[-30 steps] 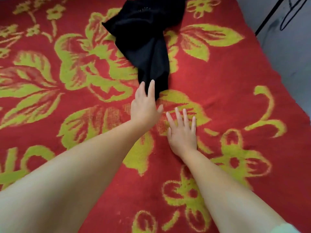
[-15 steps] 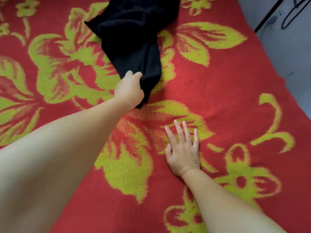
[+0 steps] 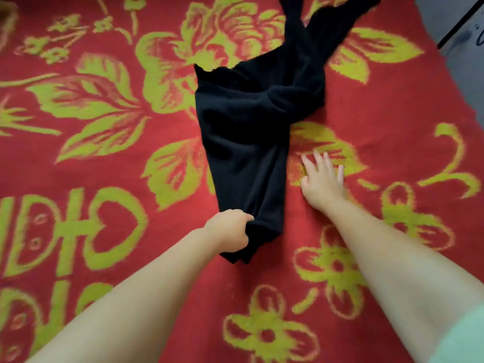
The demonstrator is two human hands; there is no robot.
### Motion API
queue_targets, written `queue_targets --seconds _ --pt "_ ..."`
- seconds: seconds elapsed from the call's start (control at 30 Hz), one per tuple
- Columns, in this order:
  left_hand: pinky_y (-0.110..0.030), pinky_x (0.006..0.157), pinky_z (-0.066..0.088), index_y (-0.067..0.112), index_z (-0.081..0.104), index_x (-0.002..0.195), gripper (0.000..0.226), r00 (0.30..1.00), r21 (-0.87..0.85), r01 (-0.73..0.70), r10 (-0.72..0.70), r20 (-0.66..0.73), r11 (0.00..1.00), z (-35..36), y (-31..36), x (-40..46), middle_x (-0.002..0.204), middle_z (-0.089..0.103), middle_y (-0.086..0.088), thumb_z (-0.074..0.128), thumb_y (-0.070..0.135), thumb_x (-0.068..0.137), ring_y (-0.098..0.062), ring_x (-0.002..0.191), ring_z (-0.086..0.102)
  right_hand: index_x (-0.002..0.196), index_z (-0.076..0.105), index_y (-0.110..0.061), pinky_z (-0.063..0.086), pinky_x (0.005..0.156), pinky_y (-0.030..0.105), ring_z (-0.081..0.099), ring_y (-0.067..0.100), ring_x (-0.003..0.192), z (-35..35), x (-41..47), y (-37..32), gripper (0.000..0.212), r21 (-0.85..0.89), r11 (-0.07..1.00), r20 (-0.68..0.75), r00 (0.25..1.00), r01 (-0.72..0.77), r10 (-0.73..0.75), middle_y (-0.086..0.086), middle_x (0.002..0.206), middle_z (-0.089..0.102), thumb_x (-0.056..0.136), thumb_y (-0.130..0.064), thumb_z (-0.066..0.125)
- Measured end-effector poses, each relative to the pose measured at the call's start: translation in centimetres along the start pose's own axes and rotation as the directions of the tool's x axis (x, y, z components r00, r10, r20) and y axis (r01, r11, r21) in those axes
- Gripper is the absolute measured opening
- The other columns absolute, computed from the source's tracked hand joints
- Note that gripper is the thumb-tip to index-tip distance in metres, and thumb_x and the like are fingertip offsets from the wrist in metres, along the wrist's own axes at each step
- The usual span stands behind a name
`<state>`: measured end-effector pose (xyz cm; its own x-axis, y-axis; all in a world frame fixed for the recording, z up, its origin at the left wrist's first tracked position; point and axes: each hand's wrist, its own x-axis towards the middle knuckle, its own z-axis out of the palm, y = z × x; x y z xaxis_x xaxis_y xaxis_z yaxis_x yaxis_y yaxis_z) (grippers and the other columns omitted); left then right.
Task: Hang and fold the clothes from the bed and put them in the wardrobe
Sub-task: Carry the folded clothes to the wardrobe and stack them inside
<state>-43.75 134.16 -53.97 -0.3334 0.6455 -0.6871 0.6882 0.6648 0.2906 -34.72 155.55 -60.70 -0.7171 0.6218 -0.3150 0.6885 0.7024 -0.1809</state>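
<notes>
A black garment (image 3: 248,132) lies stretched along the middle of the bed, bunched and twisted near its far end, with two narrow parts running off the top of the view. My left hand (image 3: 229,230) grips its near end, fingers curled into the cloth. My right hand (image 3: 323,179) rests flat on the blanket just right of the garment, fingers spread, not touching it.
The bed is covered by a red blanket (image 3: 104,258) with large yellow-green flowers and leaves. Its right edge runs diagonally at the upper right, beside a grey floor (image 3: 466,61) with a dark line.
My left hand, gripping the garment's end, has pulled it toward me, drawing the cloth out long. My right hand stays flat on the blanket.
</notes>
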Motion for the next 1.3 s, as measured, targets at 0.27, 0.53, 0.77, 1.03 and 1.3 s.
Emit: queue_targets --seconds 0.27,0.53,0.77,1.03,1.3 --pt "-0.017 0.051 0.039 0.014 0.059 0.079 0.021 0.967 -0.702 0.151 0.044 0.252 0.696 3.1 0.0 -13.1 0.062 0.052 0.004 0.05 0.01 0.06 -0.015 0.059 0.05 0.148 0.019 -0.001 0.035 0.104 0.035 0.042 0.032 0.132 -2.4 -11.1 -11.9 0.085 0.653 0.59 0.446 0.871 -0.475 0.206 0.017 0.145 0.041 0.089 -0.046 0.06" --pt "-0.045 0.1 0.042 0.025 0.063 0.121 0.056 0.978 -0.953 0.174 0.07 0.197 0.249 -4.0 -5.9 -25.0 0.124 0.064 0.001 0.033 0.064 0.093 -0.02 0.115 0.058 0.093 0.063 -0.022 0.05 0.061 0.024 0.063 0.016 0.071 -17.3 -18.9 -20.3 0.011 0.91 0.337 0.302 0.942 -0.241 -0.143 0.003 0.084 0.066 0.084 -0.019 0.057" --pt "-0.049 0.099 0.041 0.015 0.058 0.115 0.071 0.989 -0.877 -0.131 -0.125 -0.082 -0.461 -12.2 -5.9 -29.8 0.114 0.064 -0.012 0.035 0.075 0.085 -0.028 0.11 0.058 0.079 0.072 -0.026 0.056 0.07 0.029 0.069 0.02 0.079 -30.9 -28.8 -23.4 0.015 0.956 0.294 0.166 0.856 -0.017 -0.49 0.007 0.086 0.072 0.072 -0.017 0.064" --pt "-0.035 0.065 0.056 0.008 0.06 0.086 0.012 0.935 -0.931 -0.344 -0.137 -0.328 -0.118 -18.8 -1.3 -36.9 0.074 0.063 -0.011 0.053 0.01 0.077 -0.026 0.067 0.064 0.125 0.061 -0.024 0.053 0.091 0.034 0.064 0.014 0.106 -32.6 -35.1 -18.3 0.036 0.237 0.958 0.551 0.79 0.162 -0.27 -0.005 0.117 0.066 0.091 -0.036 0.055" --pt "-0.015 0.038 0.033 0.016 0.041 0.062 0.016 0.913 -0.893 -0.395 0.201 -0.355 0.215 -19.4 4.7 -42.8 0.049 0.042 0.002 0.05 0.006 0.054 -0.012 0.036 0.041 0.138 0.039 -0.034 0.042 0.092 0.024 0.053 0.005 0.113 -38.1 -35.8 -16.7 0.068 0.723 0.67 0.053 0.952 0.172 -0.302 -0.013 0.13 0.05 0.078 -0.038 0.071"
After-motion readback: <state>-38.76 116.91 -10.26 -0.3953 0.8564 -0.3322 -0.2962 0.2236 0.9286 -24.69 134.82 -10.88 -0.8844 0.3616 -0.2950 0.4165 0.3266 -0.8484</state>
